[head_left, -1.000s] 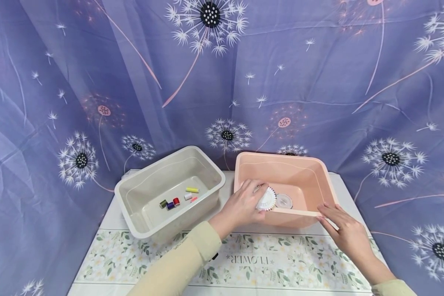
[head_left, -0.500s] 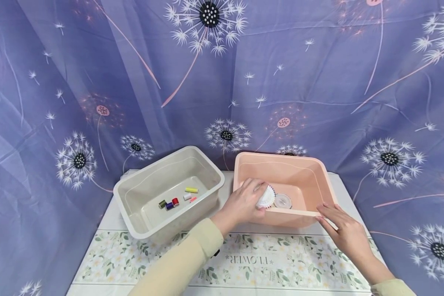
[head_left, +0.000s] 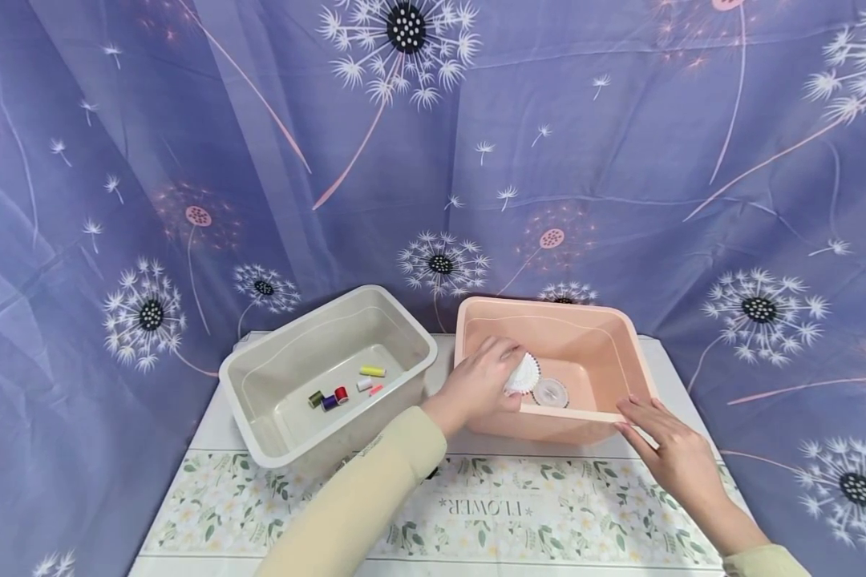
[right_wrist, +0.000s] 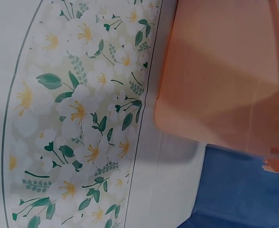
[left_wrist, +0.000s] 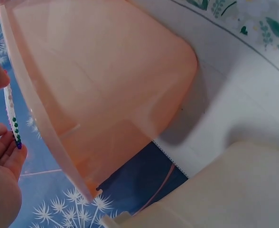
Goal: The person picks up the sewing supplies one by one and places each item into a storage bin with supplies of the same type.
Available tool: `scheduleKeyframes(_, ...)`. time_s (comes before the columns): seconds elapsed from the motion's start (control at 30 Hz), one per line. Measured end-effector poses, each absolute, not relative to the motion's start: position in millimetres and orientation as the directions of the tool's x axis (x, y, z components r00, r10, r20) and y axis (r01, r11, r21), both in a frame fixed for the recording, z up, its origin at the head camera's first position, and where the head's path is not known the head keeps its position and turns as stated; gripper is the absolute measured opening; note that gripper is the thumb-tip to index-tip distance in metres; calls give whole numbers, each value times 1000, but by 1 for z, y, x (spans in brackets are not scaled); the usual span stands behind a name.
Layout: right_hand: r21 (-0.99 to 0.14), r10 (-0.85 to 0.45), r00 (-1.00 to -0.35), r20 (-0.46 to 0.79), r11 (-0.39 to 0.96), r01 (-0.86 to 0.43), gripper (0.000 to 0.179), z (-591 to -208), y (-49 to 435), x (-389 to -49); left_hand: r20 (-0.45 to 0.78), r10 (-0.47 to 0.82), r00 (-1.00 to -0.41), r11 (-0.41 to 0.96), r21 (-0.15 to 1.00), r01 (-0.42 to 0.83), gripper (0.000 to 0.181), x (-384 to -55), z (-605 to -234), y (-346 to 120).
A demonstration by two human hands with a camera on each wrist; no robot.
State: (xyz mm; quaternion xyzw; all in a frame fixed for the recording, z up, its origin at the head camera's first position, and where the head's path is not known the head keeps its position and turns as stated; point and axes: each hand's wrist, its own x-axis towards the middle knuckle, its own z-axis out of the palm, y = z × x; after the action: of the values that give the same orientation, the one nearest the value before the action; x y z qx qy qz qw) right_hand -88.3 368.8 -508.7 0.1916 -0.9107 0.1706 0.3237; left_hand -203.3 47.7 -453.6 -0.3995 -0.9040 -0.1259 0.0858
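My left hand (head_left: 485, 375) pinches a pin wheel (head_left: 523, 374), a white disc edged with small bead-headed pins, over the near left part of the pink bin (head_left: 548, 303). In the left wrist view the pin wheel (left_wrist: 13, 116) appears edge-on between thumb and fingers, green and blue beads along its rim. On the bin's floor lies a clear round disc (head_left: 551, 393), just right of the held one. My right hand (head_left: 674, 449) holds the bin's near right corner, fingers over the rim and thumb on the outer wall.
Left of the pink bin stands a grey bin (head_left: 260, 401), set at an angle. Inside are several small thread spools (head_left: 341, 394) in red, yellow, white and other colours. Both bins rest on a table with a floral runner (head_left: 520, 506), before a purple dandelion curtain (head_left: 332, 144).
My left hand has lifted slightly up and left with the pin wheel, which has turned so its face looks plainer white. My right hand stays at the bin's corner.
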Motion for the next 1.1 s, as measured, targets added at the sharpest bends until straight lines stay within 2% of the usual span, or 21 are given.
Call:
scheduleKeyframes(0.27, -178, -239, -711, 661, 871, -458, 68, -512, 368, -90, 227, 722, -654, 649, 108, 753, 73, -220, -448, 57)
scheduleKeyframes(0.5, -190, -241, -686, 687, 851, -489, 61, -515, 369, -92, 182, 716, -674, 661, 134, 739, 74, -232, -446, 66)
scheduleKeyframes(1.1, -193, -246, -673, 698, 840, -506, 60, -515, 367, -94, 21, 717, -697, 693, 81, 716, 70, -257, -441, 98)
